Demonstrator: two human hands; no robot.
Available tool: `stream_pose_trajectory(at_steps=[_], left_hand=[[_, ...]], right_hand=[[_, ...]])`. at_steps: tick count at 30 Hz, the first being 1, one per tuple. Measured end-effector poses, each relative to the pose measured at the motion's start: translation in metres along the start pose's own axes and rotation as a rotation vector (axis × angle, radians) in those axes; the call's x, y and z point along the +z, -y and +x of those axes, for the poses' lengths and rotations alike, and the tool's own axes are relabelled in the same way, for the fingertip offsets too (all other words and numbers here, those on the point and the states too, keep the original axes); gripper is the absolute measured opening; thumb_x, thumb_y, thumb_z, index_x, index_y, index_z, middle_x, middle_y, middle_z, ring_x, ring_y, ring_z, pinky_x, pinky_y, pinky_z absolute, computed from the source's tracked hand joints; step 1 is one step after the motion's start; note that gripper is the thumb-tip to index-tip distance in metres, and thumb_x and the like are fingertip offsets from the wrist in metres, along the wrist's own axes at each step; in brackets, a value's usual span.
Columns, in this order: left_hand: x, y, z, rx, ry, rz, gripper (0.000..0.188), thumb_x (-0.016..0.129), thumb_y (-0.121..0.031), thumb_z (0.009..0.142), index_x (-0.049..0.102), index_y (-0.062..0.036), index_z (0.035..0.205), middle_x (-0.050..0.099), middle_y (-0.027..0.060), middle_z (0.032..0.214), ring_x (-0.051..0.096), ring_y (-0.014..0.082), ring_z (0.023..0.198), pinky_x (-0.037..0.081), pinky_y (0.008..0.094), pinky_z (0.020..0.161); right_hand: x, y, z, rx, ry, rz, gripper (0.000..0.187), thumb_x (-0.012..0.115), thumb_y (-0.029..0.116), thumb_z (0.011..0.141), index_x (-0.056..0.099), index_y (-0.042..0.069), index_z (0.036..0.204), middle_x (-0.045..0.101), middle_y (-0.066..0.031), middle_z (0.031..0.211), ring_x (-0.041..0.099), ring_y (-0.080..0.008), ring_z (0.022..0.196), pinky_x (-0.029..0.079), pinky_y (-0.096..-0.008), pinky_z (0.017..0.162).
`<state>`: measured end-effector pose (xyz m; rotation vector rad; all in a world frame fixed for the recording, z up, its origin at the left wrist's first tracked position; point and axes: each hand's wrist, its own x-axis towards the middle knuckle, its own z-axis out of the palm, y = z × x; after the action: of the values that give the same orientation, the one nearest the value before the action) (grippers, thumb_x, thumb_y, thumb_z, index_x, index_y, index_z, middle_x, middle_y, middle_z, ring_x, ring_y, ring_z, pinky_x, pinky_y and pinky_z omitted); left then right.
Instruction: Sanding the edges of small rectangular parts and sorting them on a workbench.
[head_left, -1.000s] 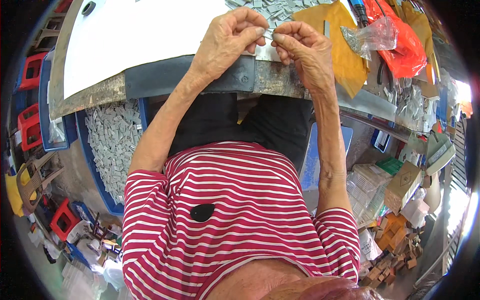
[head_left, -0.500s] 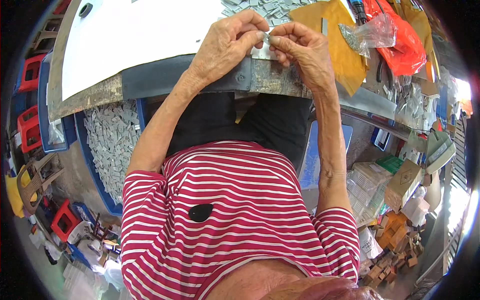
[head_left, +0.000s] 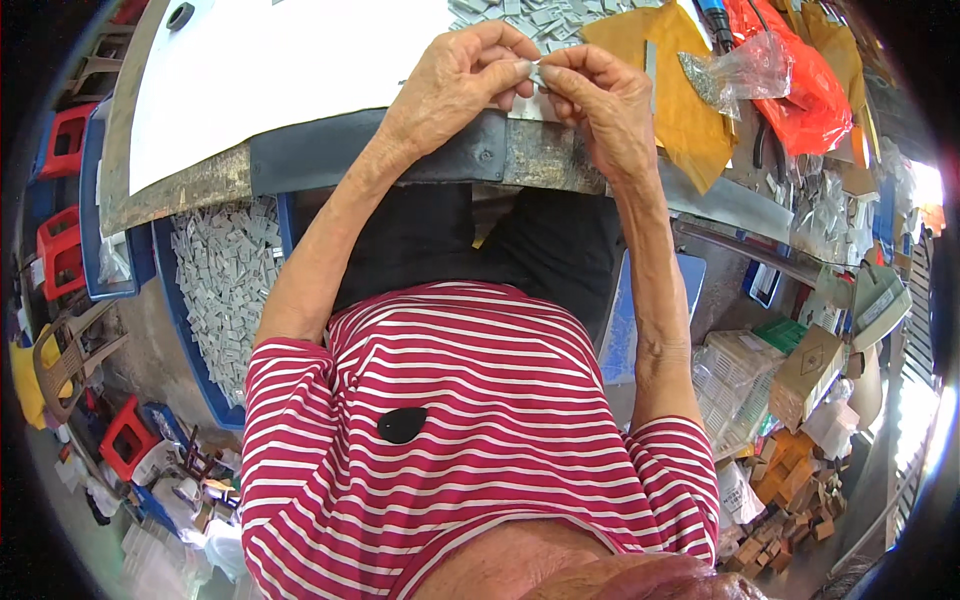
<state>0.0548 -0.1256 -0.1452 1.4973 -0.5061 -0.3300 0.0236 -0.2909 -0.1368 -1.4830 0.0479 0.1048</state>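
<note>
Both hands at 12 o'clock, over the front edge of the table (head_left: 555, 155). Left hand (head_left: 450, 95) comes in from 7, right hand (head_left: 612, 110) from 5; thumb and forefinger of each pinch narrow on 1 small grey piece (head_left: 537, 76), fingertips nearly meeting. Piece sits between the 2 pinches; only a sliver shows, so can't tell its long axis or which way it points. Loose grey pieces (head_left: 530, 14) lie just beyond, at 12. White sheet (head_left: 280, 90) toward 11, yellow-brown envelope (head_left: 690, 140) between 1 and 2, red bag (head_left: 815, 110) at 2. Blue tub (head_left: 286, 225) of grey parts at 9.
</note>
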Motion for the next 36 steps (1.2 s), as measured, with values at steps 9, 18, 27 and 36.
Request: stream_pose_trajectory(at_steps=[9, 18, 27, 36], left_hand=[[-0.004, -0.004, -0.003, 0.169, -0.049, 0.486, 0.020, 0.060, -0.011, 0.080, 0.058, -0.0027, 0.097, 0.061, 0.0037, 0.068, 0.055, 0.0083, 0.060, 0.045, 0.0207, 0.056], [-0.034, -0.002, -0.006, 0.243, -0.181, 0.596, 0.018, 0.062, -0.014, 0.078, 0.060, -0.0033, 0.093, 0.062, 0.0043, 0.069, 0.052, 0.0079, 0.057, 0.043, 0.0211, 0.054], [-0.115, 0.005, -0.026, 0.066, -0.423, 0.821, 0.021, 0.060, -0.018, 0.078, 0.060, -0.0018, 0.091, 0.058, 0.0042, 0.066, 0.051, 0.0096, 0.060, 0.043, 0.0240, 0.057], [-0.171, 0.014, -0.026, 0.041, -0.582, 1.017, 0.022, 0.060, -0.020, 0.077, 0.062, -0.0043, 0.092, 0.056, 0.0025, 0.071, 0.051, 0.0112, 0.065, 0.044, 0.0247, 0.061]], right_hand=[[0.002, 0.003, 0.005, -0.036, -0.027, -0.122, 0.010, 0.060, 0.008, 0.077, 0.060, -0.002, 0.080, 0.054, 0.0000, 0.061, 0.047, -0.0039, 0.052, 0.035, -0.0169, 0.045], [0.016, 0.003, 0.015, 0.011, 0.036, 0.105, 0.020, 0.054, 0.010, 0.083, 0.057, -0.007, 0.093, 0.057, -0.0072, 0.070, 0.052, -0.0098, 0.056, 0.043, -0.0203, 0.050], [0.015, 0.010, 0.005, 0.089, 0.028, 0.069, 0.017, 0.052, 0.009, 0.084, 0.056, -0.005, 0.093, 0.057, -0.0056, 0.073, 0.051, -0.0076, 0.058, 0.040, -0.0190, 0.051], [0.015, 0.013, -0.001, 0.099, 0.097, 0.050, 0.017, 0.053, 0.009, 0.084, 0.057, -0.004, 0.093, 0.058, -0.0058, 0.075, 0.050, -0.0074, 0.058, 0.039, -0.0189, 0.051]])
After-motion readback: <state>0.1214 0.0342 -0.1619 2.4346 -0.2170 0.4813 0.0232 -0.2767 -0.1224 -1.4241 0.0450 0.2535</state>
